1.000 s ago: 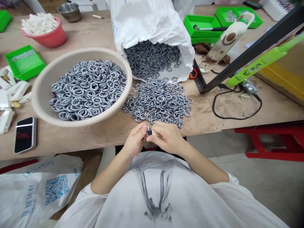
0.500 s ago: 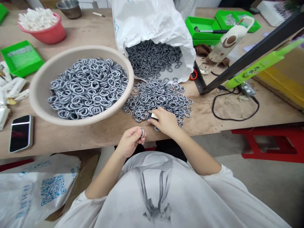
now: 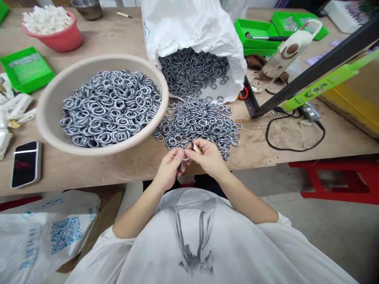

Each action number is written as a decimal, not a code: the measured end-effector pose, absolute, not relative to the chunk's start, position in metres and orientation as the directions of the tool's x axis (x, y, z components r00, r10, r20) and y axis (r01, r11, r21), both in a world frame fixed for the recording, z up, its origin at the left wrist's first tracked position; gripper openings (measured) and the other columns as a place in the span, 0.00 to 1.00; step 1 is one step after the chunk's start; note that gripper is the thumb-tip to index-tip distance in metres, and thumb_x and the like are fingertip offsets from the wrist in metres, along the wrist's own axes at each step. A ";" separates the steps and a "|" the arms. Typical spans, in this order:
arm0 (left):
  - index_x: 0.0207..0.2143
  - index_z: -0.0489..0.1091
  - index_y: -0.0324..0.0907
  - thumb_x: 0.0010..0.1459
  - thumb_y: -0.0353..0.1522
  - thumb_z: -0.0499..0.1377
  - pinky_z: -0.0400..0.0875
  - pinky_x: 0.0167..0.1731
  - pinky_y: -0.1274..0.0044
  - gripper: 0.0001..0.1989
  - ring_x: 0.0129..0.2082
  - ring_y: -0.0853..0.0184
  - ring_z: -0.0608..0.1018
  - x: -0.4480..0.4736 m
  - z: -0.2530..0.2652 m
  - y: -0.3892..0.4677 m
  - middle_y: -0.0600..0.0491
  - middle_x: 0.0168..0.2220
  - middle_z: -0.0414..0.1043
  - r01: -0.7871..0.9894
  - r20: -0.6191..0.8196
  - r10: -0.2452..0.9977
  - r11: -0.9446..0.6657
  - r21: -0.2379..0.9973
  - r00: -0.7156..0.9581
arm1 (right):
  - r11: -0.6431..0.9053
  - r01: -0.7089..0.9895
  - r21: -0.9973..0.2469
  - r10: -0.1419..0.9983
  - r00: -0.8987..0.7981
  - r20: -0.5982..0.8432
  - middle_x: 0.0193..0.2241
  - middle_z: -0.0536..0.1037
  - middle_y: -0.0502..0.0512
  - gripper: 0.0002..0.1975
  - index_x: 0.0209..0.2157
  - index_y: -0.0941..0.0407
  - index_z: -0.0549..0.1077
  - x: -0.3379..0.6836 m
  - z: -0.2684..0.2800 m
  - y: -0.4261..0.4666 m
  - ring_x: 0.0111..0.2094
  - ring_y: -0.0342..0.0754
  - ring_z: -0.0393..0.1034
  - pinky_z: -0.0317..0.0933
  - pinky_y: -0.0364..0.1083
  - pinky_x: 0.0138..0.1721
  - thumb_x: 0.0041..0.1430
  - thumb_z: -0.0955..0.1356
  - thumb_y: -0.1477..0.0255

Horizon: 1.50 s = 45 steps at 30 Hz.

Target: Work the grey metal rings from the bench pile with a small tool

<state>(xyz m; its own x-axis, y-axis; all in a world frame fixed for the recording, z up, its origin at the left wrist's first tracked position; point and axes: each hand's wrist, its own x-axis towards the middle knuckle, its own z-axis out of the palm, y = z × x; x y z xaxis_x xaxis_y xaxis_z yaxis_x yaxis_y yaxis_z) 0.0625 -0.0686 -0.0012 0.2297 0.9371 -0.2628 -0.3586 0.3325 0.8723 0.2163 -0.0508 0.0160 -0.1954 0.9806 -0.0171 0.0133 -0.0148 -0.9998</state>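
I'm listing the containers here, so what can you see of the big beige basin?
The beige basin is wide, round and plastic-looking, with a smooth rim and sloping walls. It stands upright on the brown table, heaped with gray rings that leave its left inner wall bare. A white bag lies close to its right rim; whether they touch is unclear.

A white short-sleeved T-shirt (image 3: 245, 252) is worn, marked with a grey bow-like print (image 3: 194, 262) below the left hand (image 3: 167, 170) and right hand (image 3: 211, 159).
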 end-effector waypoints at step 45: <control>0.40 0.75 0.38 0.52 0.42 0.68 0.56 0.17 0.84 0.19 0.18 0.76 0.65 0.027 0.003 -0.074 0.53 0.24 0.71 -0.360 -0.170 0.982 0.188 0.914 0.083 | 0.323 0.930 -0.174 0.946 -0.316 0.070 0.42 0.74 0.58 0.10 0.43 0.54 0.77 0.213 0.013 -0.017 0.39 0.52 0.71 0.48 0.46 0.29 0.68 0.64 0.67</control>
